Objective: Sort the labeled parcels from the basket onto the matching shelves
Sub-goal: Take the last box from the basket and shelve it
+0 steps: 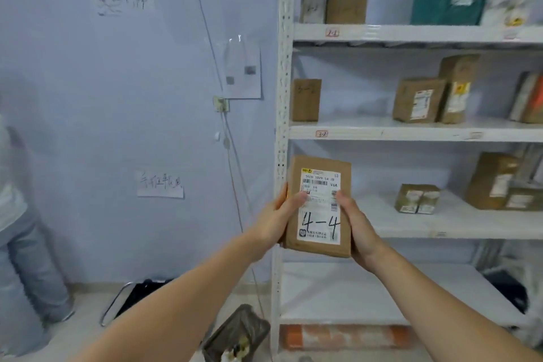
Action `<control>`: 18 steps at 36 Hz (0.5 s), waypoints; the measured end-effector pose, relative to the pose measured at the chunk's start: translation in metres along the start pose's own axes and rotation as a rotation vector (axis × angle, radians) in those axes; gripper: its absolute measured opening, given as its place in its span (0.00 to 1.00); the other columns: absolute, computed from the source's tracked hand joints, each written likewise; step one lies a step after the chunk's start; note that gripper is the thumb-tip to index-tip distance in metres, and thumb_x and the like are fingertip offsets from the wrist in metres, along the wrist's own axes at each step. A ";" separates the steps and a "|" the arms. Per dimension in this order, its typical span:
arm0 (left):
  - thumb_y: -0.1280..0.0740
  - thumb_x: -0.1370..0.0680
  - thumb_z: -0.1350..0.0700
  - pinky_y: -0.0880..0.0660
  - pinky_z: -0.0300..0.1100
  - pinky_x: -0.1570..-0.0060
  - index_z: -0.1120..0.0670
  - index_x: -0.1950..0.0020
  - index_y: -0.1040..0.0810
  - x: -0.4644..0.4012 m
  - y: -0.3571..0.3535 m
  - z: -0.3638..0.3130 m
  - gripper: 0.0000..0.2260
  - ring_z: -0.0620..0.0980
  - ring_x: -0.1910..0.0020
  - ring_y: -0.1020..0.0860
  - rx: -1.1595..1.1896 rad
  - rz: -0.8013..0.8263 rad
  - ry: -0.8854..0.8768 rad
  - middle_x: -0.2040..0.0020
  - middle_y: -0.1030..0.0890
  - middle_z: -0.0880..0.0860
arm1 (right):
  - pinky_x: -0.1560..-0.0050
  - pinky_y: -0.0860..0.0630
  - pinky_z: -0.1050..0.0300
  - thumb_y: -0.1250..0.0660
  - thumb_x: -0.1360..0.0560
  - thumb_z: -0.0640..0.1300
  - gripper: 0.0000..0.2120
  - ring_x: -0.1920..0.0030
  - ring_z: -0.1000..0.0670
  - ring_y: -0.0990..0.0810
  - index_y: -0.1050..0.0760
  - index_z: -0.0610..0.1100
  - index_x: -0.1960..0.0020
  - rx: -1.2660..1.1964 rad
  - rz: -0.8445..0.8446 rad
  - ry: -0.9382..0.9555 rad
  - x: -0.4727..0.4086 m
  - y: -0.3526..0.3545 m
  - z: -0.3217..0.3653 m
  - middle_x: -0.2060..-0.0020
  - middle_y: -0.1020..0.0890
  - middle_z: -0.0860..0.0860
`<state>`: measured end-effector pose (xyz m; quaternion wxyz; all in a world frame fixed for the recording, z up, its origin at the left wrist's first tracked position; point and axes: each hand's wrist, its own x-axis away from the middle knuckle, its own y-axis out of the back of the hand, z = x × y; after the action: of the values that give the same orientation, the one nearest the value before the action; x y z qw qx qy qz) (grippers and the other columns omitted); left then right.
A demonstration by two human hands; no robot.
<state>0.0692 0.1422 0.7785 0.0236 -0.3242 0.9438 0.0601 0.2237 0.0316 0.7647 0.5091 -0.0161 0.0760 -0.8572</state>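
**Parcel 4-4 in hand, not yet shelved**

The shelving unit (283, 114) already carries many parcels on its upper tiers, tagged 2-1 (332, 32) and 3-2 (322, 134); sorting appears well under way. The basket (235, 335) sits on the floor below, contents unclear. The parcel (318, 206), hand-marked "4-4", is held upright before the third tier, whose tag cannot be read. Left hand (274, 219) and right hand (357, 225) grip its side edges, thumbs pressed on the label. Placement remains outstanding.

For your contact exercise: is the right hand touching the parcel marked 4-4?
Touching. The head view shows the right hand gripping the parcel's right edge, thumb across its label.
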 end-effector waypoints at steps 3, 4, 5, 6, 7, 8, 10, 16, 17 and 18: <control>0.37 0.18 0.38 0.17 0.48 0.51 0.36 0.25 0.30 0.002 -0.028 -0.022 0.20 0.47 0.46 0.14 -0.007 0.057 -0.064 0.43 0.13 0.44 | 0.30 0.26 0.36 0.34 0.24 0.64 0.26 0.40 0.40 0.15 0.20 0.48 0.33 0.034 -0.058 0.056 0.026 0.023 0.028 0.41 0.14 0.43; 0.36 0.18 0.38 0.17 0.47 0.48 0.36 0.25 0.30 0.003 -0.038 -0.030 0.21 0.46 0.45 0.14 -0.001 0.068 -0.088 0.42 0.14 0.44 | 0.30 0.26 0.36 0.33 0.24 0.65 0.27 0.39 0.40 0.15 0.20 0.49 0.33 0.052 -0.075 0.072 0.035 0.032 0.038 0.41 0.14 0.43; 0.35 0.18 0.38 0.18 0.48 0.45 0.36 0.25 0.30 0.004 -0.049 -0.039 0.21 0.47 0.44 0.14 0.008 0.083 -0.110 0.42 0.14 0.44 | 0.30 0.26 0.36 0.33 0.25 0.65 0.27 0.39 0.40 0.16 0.20 0.49 0.33 0.074 -0.094 0.087 0.044 0.042 0.048 0.40 0.14 0.43; 0.35 0.19 0.38 0.18 0.50 0.43 0.36 0.26 0.29 0.005 -0.059 -0.047 0.21 0.47 0.43 0.15 0.013 0.102 -0.131 0.41 0.14 0.45 | 0.30 0.26 0.36 0.33 0.25 0.65 0.28 0.39 0.40 0.16 0.20 0.50 0.33 0.091 -0.111 0.103 0.053 0.050 0.058 0.40 0.14 0.44; 0.35 0.18 0.39 0.18 0.50 0.44 0.36 0.26 0.29 0.005 -0.071 -0.056 0.20 0.48 0.43 0.15 0.019 0.120 -0.149 0.40 0.14 0.46 | 0.30 0.26 0.36 0.33 0.26 0.65 0.28 0.39 0.41 0.16 0.20 0.50 0.33 0.101 -0.134 0.123 0.062 0.060 0.068 0.40 0.15 0.44; 0.35 0.18 0.40 0.17 0.49 0.46 0.36 0.27 0.28 0.006 -0.082 -0.065 0.19 0.48 0.44 0.14 0.028 0.135 -0.167 0.40 0.14 0.46 | 0.30 0.26 0.36 0.33 0.26 0.65 0.28 0.39 0.41 0.16 0.20 0.50 0.33 0.108 -0.155 0.141 0.070 0.069 0.078 0.40 0.15 0.44; 0.35 0.18 0.41 0.16 0.48 0.49 0.38 0.27 0.27 0.008 -0.108 -0.087 0.19 0.48 0.46 0.14 0.042 0.143 -0.192 0.43 0.13 0.46 | 0.30 0.26 0.36 0.34 0.24 0.65 0.26 0.39 0.41 0.15 0.20 0.50 0.33 0.136 -0.198 0.180 0.090 0.088 0.102 0.40 0.14 0.44; 0.34 0.18 0.41 0.18 0.38 0.61 0.41 0.28 0.25 0.020 -0.195 -0.148 0.19 0.45 0.51 0.13 0.044 0.220 -0.275 0.48 0.12 0.45 | 0.32 0.25 0.35 0.35 0.22 0.67 0.26 0.39 0.40 0.16 0.21 0.52 0.32 0.174 -0.286 0.297 0.156 0.151 0.160 0.40 0.15 0.45; 0.35 0.18 0.41 0.19 0.37 0.62 0.42 0.28 0.25 0.022 -0.209 -0.154 0.19 0.44 0.52 0.13 0.052 0.230 -0.282 0.49 0.12 0.45 | 0.32 0.25 0.35 0.35 0.24 0.68 0.28 0.39 0.40 0.16 0.21 0.52 0.32 0.173 -0.298 0.308 0.166 0.161 0.166 0.39 0.15 0.45; 0.35 0.18 0.41 0.19 0.37 0.63 0.43 0.27 0.25 0.024 -0.222 -0.159 0.19 0.44 0.53 0.13 0.060 0.240 -0.284 0.49 0.12 0.44 | 0.31 0.25 0.35 0.35 0.25 0.68 0.28 0.38 0.40 0.16 0.21 0.52 0.32 0.179 -0.306 0.312 0.176 0.171 0.172 0.39 0.15 0.45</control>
<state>0.1861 -0.0669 0.9127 0.1589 -0.1967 0.9642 0.0795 0.3060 -0.2224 0.9009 0.3545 0.1506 0.0744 -0.9198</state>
